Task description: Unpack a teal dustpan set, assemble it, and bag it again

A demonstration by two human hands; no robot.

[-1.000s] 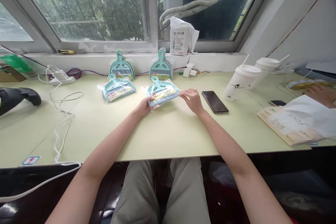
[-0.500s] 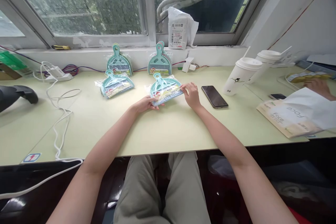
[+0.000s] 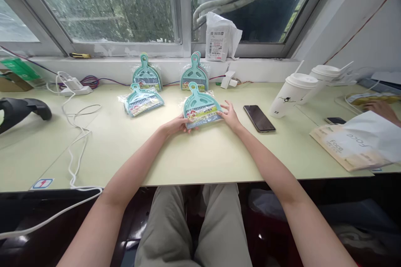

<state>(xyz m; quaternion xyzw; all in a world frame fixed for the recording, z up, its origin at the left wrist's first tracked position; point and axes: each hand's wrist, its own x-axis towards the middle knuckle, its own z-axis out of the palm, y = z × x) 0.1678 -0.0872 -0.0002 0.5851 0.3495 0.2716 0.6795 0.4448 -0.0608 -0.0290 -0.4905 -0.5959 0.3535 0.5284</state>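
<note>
A turquoise dustpan-and-brush set in clear plastic wrap is tilted up in front of me, handle pointing away. My left hand grips its lower left corner, thumb in front and fingers underneath. At the right edge my right hand holds it with the thumb on the front, some fingers raised. Just left of it another wrapped set lies on the table. Two more stand against the wall below the sill: a left stack and a right stack, each seeming to hold more than one set.
A phone lies right of my hand, near two white lidded cups. Further right are a paper bag and another person's hand. White cables and a black device occupy the left. A wrapped package stands on the sill.
The held dustpan set has been tilted more upright, its label now facing me. My right hand has shifted down along its right edge, fingers more spread. The view has shifted slightly.
</note>
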